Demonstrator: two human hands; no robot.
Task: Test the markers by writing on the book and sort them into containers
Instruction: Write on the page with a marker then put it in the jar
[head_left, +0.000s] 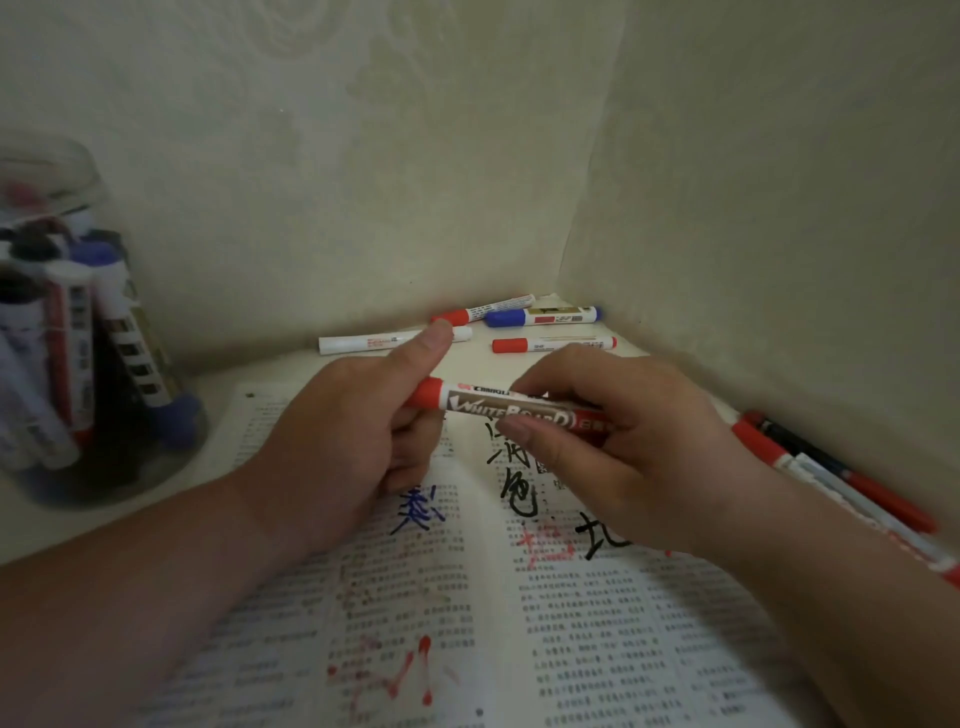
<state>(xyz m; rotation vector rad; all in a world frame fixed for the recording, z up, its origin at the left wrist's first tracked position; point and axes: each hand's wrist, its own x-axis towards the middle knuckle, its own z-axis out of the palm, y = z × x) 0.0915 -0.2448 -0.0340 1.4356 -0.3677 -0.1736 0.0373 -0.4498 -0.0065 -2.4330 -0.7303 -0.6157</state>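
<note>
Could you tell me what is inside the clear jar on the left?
The clear plastic jar holds white-barrelled markers with blue, black and red ends; blur and overlap hide their count.

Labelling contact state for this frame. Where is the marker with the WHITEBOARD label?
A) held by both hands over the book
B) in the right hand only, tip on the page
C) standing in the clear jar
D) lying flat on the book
A: the left hand grips the red cap end of the marker and the right hand holds its barrel, over the open book.
</note>
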